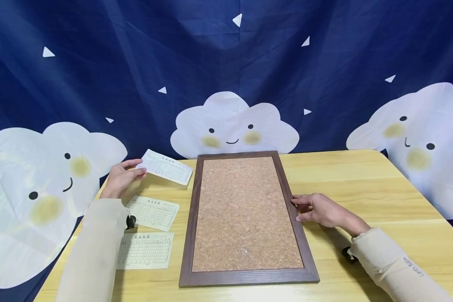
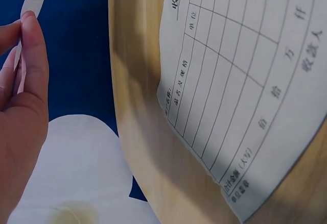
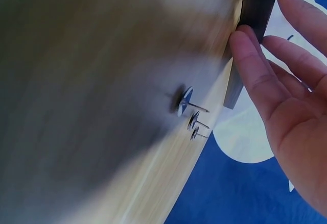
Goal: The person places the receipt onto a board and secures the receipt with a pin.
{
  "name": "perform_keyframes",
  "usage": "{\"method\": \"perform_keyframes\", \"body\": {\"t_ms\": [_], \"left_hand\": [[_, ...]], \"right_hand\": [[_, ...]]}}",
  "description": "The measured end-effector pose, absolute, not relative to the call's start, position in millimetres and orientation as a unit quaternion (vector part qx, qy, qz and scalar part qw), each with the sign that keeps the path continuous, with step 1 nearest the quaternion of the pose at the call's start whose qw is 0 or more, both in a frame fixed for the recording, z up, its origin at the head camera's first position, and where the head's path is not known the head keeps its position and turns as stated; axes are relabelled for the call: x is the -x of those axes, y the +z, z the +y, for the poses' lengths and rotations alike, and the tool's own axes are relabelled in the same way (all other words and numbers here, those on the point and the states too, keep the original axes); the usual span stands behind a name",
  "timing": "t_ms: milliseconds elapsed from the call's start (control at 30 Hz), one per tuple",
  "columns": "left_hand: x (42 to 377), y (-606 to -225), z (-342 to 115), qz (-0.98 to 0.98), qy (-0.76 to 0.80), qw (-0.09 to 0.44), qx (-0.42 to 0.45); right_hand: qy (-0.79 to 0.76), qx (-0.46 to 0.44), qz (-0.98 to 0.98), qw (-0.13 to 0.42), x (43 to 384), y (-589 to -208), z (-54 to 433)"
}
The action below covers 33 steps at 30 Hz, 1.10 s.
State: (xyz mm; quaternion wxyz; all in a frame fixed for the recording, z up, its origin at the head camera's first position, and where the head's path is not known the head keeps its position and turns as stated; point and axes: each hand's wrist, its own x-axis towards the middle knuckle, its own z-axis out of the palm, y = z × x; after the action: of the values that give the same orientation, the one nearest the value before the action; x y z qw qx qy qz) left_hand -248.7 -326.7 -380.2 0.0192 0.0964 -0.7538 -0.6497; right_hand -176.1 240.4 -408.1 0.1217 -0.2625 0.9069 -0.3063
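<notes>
My left hand (image 1: 121,178) pinches a printed receipt slip (image 1: 166,168) by its left end, between thumb and fingers, tilted above the table's far left. Two similar paper slips lie nearer me, the upper one (image 1: 154,213) askew and the lower one (image 1: 151,251) partly behind my sleeve. In the middle lies a corkboard (image 1: 245,214) with a dark brown wooden frame. My right hand (image 1: 326,210) grips the frame's right edge, thumb against its side and fingertips at its top. Close by, the right wrist view has three thumbtacks (image 3: 184,101) lying points up.
The pale wooden table (image 1: 336,167) reaches back to a dark blue cloth (image 1: 196,50) printed with smiling clouds. The corkboard's far end comes near that cloth. The slips are lined up along the board's left side.
</notes>
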Motion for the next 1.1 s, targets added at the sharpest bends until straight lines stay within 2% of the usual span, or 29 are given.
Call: {"method": "perform_keyframes", "body": {"t_ms": [300,733,967,1100], "left_hand": [[252.8,-386.5,-325.6,-0.732,-0.673,0.030,-0.100],[251.7,-384.7,-315.0,-0.710,-0.697,0.024,-0.095],[254.1,-383.4,-307.5,-0.690,-0.716,0.020,-0.098],[254.9,-381.9,-304.1,-0.687,-0.720,0.018,-0.098]], "right_hand": [[-0.308,0.256,0.909,0.118,178.3,-403.5,239.9],[-0.301,0.255,0.917,0.066,190.7,-394.9,223.7],[-0.327,0.224,0.913,0.093,200.2,-390.1,211.5],[-0.334,0.220,0.912,0.089,203.9,-388.8,206.3]]}}
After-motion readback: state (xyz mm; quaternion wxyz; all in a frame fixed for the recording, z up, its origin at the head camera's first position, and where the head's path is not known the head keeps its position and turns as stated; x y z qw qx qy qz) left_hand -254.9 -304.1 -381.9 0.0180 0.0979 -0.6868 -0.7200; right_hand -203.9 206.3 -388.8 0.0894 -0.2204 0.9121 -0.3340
